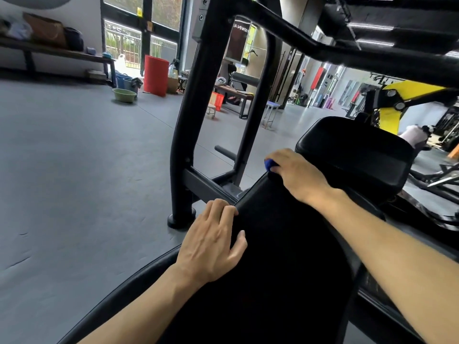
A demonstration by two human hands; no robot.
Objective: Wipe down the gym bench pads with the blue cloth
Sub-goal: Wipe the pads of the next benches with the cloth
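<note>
Head view: right hand [296,176] grips the bunched blue cloth [269,165], mostly hidden, at the long black vinyl bench pad [280,244]'s far left corner; left hand [213,242] rests flat, fingers relaxed, on its left edge. Best stroke: firm, overlapping passes.

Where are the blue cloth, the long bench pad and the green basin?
blue cloth [268,164], head view, the bit showing under the right hand.
long bench pad [280,244], head view, its top surface.
green basin [124,95], head view, its side wall.

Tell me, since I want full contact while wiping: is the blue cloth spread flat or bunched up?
Bunched: only a small wad of the blue cloth shows under the right hand.
</note>
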